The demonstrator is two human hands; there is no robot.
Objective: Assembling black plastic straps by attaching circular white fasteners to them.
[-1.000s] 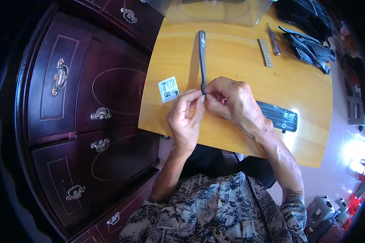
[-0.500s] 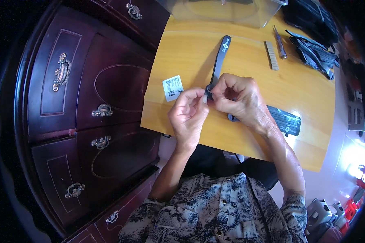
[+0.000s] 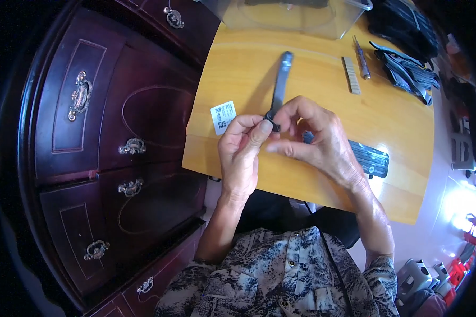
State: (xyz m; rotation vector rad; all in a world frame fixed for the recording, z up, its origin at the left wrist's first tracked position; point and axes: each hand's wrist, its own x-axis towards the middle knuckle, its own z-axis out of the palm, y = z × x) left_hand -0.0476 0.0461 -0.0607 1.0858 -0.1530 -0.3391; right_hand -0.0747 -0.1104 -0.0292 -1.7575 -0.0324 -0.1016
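A dark grey strap [image 3: 281, 82] stands out away from me over the table, its near end curled into a small loop. My left hand [image 3: 240, 150] pinches that looped end between thumb and fingers. Close on the other side is my right hand [image 3: 325, 140], thumb spread away from its bent fingers. The right fingertips are at the strap's edge; whether they touch it I cannot tell. Partly behind my right hand lies a flat dark pack of straps [image 3: 370, 158]. A white printed label [image 3: 223, 117] rests on the table left of the strap.
The wooden table [image 3: 312, 182] carries a clear plastic bin [image 3: 301, 21] at the far side. Towards the right lie a ridged tan strip [image 3: 350, 75], a screwdriver [image 3: 362, 58], a bundle of dark straps [image 3: 407, 71] and a black bag [image 3: 402, 26]. A dark wooden cabinet [image 3: 153, 116] stands left.
My right thumb has come away from the strap and its fingers have spread. The strap's far end has turned, so its printed face shows less. My left hand still pinches the loop.
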